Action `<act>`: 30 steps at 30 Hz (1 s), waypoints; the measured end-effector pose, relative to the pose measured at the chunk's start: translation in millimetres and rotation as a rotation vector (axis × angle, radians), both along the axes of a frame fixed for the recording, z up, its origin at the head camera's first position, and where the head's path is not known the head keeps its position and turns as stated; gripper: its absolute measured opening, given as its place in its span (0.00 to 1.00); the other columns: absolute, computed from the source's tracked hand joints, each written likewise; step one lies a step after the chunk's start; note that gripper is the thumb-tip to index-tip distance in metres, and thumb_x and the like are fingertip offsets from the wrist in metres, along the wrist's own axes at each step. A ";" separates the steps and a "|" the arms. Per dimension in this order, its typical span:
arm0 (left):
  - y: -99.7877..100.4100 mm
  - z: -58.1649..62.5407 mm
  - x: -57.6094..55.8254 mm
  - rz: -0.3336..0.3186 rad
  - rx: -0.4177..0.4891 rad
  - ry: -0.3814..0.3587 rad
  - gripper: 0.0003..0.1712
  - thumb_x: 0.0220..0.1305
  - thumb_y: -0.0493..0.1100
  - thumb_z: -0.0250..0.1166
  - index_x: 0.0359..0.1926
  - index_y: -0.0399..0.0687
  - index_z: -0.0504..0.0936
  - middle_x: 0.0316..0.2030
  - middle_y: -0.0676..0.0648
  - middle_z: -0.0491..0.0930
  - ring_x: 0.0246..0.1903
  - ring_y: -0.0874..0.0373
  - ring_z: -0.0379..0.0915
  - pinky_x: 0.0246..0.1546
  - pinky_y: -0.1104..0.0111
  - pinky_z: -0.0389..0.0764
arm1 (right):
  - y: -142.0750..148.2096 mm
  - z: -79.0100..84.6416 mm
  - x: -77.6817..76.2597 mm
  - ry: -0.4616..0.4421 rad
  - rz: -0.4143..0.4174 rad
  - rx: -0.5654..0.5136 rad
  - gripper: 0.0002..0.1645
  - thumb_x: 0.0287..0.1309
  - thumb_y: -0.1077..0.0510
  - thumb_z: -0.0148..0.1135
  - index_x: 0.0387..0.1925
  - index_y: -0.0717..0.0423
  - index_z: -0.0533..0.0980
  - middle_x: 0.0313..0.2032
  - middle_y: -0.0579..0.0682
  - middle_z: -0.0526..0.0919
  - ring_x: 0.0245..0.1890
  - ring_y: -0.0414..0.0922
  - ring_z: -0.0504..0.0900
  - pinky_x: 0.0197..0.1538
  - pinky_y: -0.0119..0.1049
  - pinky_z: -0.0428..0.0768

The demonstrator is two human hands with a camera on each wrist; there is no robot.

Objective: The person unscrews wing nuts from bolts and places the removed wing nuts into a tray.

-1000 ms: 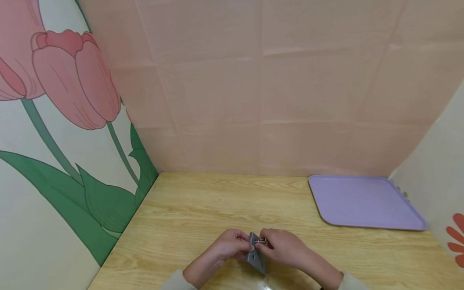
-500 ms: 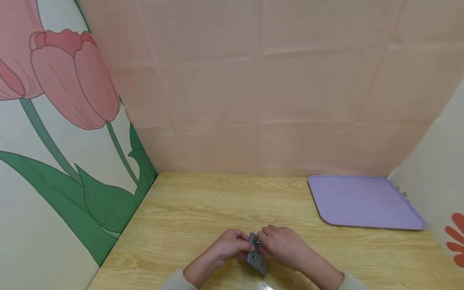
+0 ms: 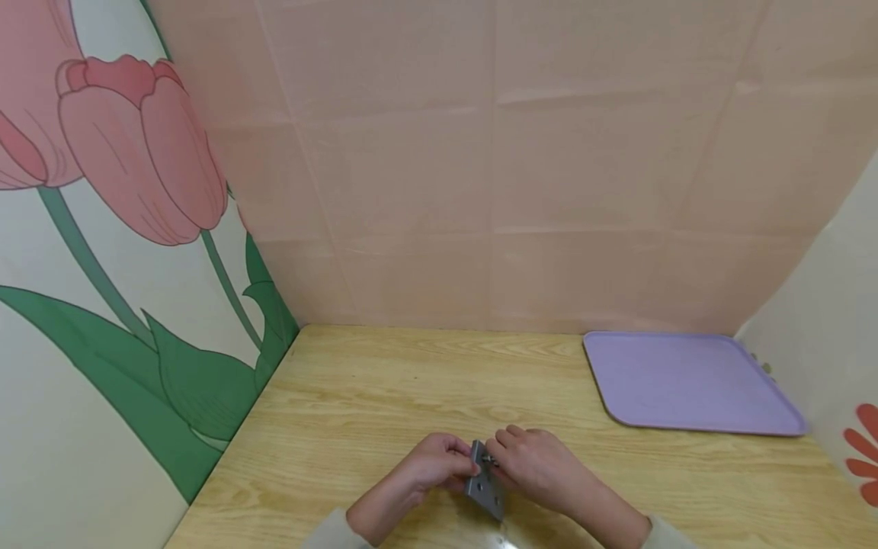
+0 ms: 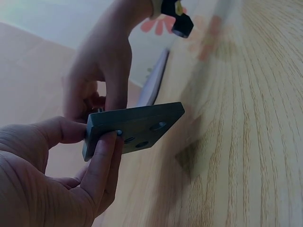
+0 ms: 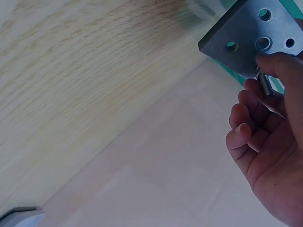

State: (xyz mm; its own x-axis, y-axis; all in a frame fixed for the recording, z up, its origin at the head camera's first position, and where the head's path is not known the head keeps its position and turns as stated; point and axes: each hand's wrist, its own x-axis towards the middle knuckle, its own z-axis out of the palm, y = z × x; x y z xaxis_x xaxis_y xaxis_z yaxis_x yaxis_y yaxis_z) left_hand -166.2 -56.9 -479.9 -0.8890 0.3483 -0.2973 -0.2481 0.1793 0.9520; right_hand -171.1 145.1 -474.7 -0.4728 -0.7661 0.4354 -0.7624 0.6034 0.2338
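My left hand (image 3: pixel 428 469) pinches the one grey metal plate (image 3: pixel 484 488) upright just above the wooden table (image 3: pixel 384 389). My right hand (image 3: pixel 538 465) grips a single bolt (image 5: pixel 263 81), its tip at one of four visible holes; I judge it barely started, with seating left. One purple tray (image 3: pixel 689 381) lies well apart.

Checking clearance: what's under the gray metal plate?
The metal plate is held above the bare wooden table by the left hand; only its shadow lies below. The right hand pinches a small screw at it; the tip is hidden.
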 end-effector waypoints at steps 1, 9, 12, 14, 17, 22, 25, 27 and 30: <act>-0.1 0.3 0.2 0.000 0.002 -0.001 0.10 0.48 0.33 0.66 0.34 0.35 0.79 0.29 0.47 0.81 0.28 0.60 0.78 0.27 0.68 0.80 | 0.2 0.1 0.4 -0.021 -0.005 -0.006 0.16 0.45 0.45 0.68 0.29 0.47 0.72 0.22 0.38 0.71 0.21 0.35 0.67 0.17 0.27 0.65; -1.3 -0.4 0.7 0.004 0.012 0.000 0.11 0.48 0.32 0.65 0.35 0.34 0.79 0.29 0.46 0.82 0.28 0.58 0.79 0.28 0.67 0.81 | 2.0 5.6 1.7 -0.610 -0.187 -0.191 0.17 0.64 0.40 0.49 0.32 0.45 0.77 0.24 0.35 0.75 0.22 0.30 0.71 0.22 0.28 0.70; -1.4 -0.9 0.7 0.002 0.011 0.003 0.11 0.48 0.33 0.66 0.35 0.34 0.79 0.29 0.46 0.82 0.28 0.58 0.79 0.29 0.66 0.82 | 1.3 6.8 0.9 -0.819 -0.267 -0.281 0.28 0.67 0.36 0.37 0.32 0.47 0.79 0.20 0.36 0.73 0.21 0.33 0.69 0.23 0.30 0.68; -1.2 -1.1 0.9 0.002 0.007 0.008 0.11 0.48 0.33 0.66 0.35 0.34 0.79 0.29 0.47 0.82 0.28 0.58 0.79 0.29 0.66 0.82 | 0.9 7.0 0.8 -0.912 -0.295 -0.331 0.34 0.67 0.35 0.33 0.33 0.50 0.80 0.18 0.39 0.72 0.20 0.36 0.69 0.23 0.32 0.67; -0.8 -1.1 0.9 0.006 0.010 0.007 0.11 0.47 0.32 0.65 0.35 0.34 0.78 0.29 0.46 0.82 0.28 0.58 0.79 0.29 0.66 0.82 | 0.5 6.2 0.7 -1.044 -0.302 -0.403 0.37 0.66 0.34 0.34 0.30 0.55 0.80 0.16 0.43 0.74 0.17 0.39 0.69 0.21 0.33 0.67; -0.8 0.1 1.1 0.002 0.006 -0.008 0.11 0.48 0.33 0.65 0.36 0.35 0.78 0.29 0.47 0.82 0.29 0.58 0.80 0.30 0.66 0.82 | -0.5 3.4 0.5 -1.176 -0.294 -0.473 0.37 0.65 0.34 0.36 0.20 0.56 0.75 0.13 0.48 0.75 0.13 0.40 0.69 0.16 0.34 0.67; -1.1 1.2 1.3 -0.001 -0.001 -0.016 0.11 0.48 0.33 0.65 0.36 0.35 0.78 0.29 0.47 0.82 0.29 0.58 0.80 0.30 0.66 0.82 | -1.5 2.2 0.5 -1.199 -0.297 -0.481 0.36 0.66 0.34 0.37 0.20 0.56 0.76 0.12 0.47 0.74 0.12 0.40 0.68 0.16 0.33 0.67; -1.3 2.0 1.3 -0.004 -0.006 -0.022 0.11 0.48 0.33 0.65 0.37 0.35 0.78 0.29 0.47 0.82 0.29 0.58 0.80 0.31 0.66 0.82 | -2.4 2.6 0.7 -1.205 -0.301 -0.481 0.36 0.66 0.34 0.37 0.20 0.56 0.76 0.11 0.46 0.73 0.12 0.39 0.68 0.16 0.33 0.66; -1.2 2.5 1.2 -0.003 -0.010 -0.027 0.11 0.49 0.33 0.65 0.37 0.36 0.79 0.30 0.47 0.82 0.30 0.58 0.80 0.31 0.66 0.82 | -3.1 3.6 1.6 -1.202 -0.304 -0.477 0.36 0.66 0.35 0.37 0.20 0.56 0.75 0.11 0.45 0.72 0.12 0.40 0.68 0.16 0.33 0.66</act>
